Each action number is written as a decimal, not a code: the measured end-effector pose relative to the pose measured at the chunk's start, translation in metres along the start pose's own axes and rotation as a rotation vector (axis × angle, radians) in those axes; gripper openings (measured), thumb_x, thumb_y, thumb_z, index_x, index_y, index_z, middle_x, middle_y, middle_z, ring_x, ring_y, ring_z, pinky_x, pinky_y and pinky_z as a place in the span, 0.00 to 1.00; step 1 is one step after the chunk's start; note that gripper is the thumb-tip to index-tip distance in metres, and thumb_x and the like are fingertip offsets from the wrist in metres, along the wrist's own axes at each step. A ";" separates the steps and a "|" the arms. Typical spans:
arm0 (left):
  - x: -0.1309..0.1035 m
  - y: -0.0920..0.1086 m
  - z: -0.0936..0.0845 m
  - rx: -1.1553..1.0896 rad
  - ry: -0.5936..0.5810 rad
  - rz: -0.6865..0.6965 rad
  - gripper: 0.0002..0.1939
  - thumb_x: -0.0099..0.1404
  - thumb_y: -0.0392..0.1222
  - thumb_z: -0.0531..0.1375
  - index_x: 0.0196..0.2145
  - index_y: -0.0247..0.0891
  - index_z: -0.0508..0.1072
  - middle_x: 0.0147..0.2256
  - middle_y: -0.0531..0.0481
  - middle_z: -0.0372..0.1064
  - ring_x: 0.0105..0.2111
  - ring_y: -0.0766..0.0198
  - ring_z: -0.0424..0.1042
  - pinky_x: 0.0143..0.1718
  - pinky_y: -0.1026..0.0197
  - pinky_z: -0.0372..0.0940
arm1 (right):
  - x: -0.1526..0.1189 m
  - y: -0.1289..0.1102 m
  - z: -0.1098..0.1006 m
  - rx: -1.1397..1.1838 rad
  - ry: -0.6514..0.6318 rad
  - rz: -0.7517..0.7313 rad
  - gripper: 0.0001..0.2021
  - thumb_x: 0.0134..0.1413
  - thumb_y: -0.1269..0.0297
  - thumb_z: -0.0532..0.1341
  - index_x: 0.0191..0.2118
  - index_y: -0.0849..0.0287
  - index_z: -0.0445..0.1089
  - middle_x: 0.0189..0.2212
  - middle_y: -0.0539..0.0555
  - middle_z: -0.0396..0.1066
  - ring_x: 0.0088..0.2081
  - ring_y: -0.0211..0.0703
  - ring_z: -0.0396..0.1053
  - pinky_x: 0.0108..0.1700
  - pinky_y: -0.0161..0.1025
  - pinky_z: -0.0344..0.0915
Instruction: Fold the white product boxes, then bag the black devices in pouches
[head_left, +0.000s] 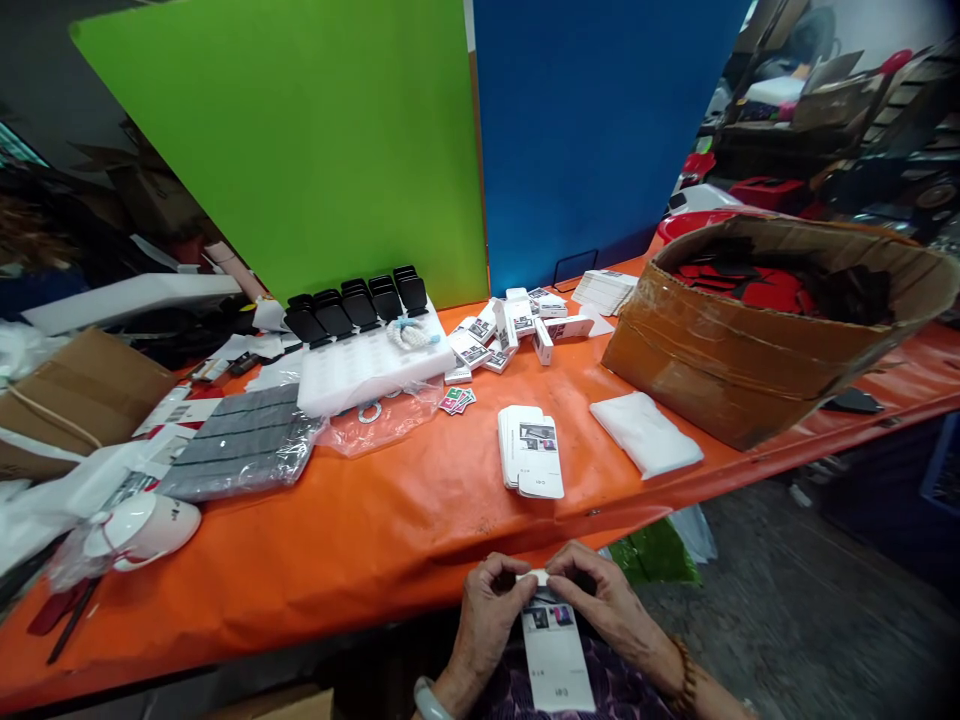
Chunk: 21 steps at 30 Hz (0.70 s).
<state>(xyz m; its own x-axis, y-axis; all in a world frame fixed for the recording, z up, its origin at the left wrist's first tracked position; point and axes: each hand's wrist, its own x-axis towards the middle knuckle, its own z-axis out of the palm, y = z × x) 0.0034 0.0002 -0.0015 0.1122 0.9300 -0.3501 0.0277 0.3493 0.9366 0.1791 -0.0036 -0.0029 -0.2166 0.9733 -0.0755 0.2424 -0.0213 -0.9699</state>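
Note:
A flat white printed carton (556, 655) lies over my lap, just below the table's front edge. At its top end, my left hand (489, 608) pinches the left corner between thumb and fingers. My right hand (604, 600) is closed on the right corner of that end. On the table straight ahead lies a stack of similar flat white cartons (531, 455), printed with small pictures. Farther back, several folded small white boxes (506, 330) lie in a loose heap.
An orange sheet (390, 510) covers the table. To the right stand a white foam pack (646, 433) and a large cardboard box (690, 360) of red and black pieces. A foam tray (367, 365) with black parts, a grey wrapped bundle (244, 440) and a white cap-shaped item (157, 530) lie left.

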 end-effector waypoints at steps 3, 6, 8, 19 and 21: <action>0.003 0.004 0.003 -0.094 0.034 -0.054 0.10 0.51 0.42 0.66 0.30 0.33 0.74 0.24 0.53 0.69 0.26 0.66 0.65 0.30 0.64 0.61 | 0.006 -0.002 0.002 0.094 0.029 0.090 0.12 0.53 0.56 0.61 0.28 0.60 0.68 0.23 0.47 0.61 0.25 0.37 0.58 0.29 0.35 0.55; 0.008 0.011 0.005 -0.099 0.059 -0.069 0.08 0.50 0.40 0.65 0.27 0.33 0.74 0.23 0.53 0.69 0.25 0.67 0.64 0.29 0.64 0.60 | 0.014 -0.007 0.002 0.287 0.013 0.196 0.13 0.48 0.55 0.64 0.27 0.60 0.66 0.20 0.45 0.58 0.23 0.35 0.55 0.27 0.33 0.52; 0.010 0.015 0.005 -0.057 0.058 -0.072 0.06 0.50 0.38 0.65 0.25 0.33 0.74 0.22 0.54 0.68 0.24 0.68 0.64 0.28 0.65 0.59 | 0.017 -0.009 0.002 0.390 -0.010 0.248 0.13 0.46 0.56 0.65 0.25 0.60 0.65 0.20 0.45 0.59 0.23 0.34 0.55 0.27 0.33 0.52; 0.009 -0.002 -0.008 -0.034 -0.122 -0.138 0.14 0.47 0.46 0.69 0.23 0.31 0.75 0.22 0.50 0.73 0.23 0.66 0.66 0.28 0.63 0.60 | 0.004 0.005 0.002 0.408 -0.123 0.283 0.16 0.43 0.53 0.67 0.24 0.61 0.67 0.19 0.46 0.64 0.21 0.33 0.58 0.25 0.33 0.54; 0.009 -0.004 -0.007 -0.019 -0.129 -0.143 0.14 0.45 0.45 0.70 0.24 0.31 0.75 0.21 0.51 0.72 0.23 0.66 0.66 0.28 0.64 0.60 | 0.001 0.006 0.001 0.383 -0.147 0.278 0.15 0.43 0.54 0.67 0.26 0.61 0.68 0.20 0.46 0.65 0.21 0.33 0.59 0.25 0.32 0.54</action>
<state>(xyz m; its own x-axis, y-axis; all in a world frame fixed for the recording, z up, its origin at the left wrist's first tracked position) -0.0026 0.0081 -0.0082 0.2346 0.8489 -0.4737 0.0334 0.4799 0.8767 0.1791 -0.0028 -0.0092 -0.3310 0.8768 -0.3487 -0.0490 -0.3850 -0.9216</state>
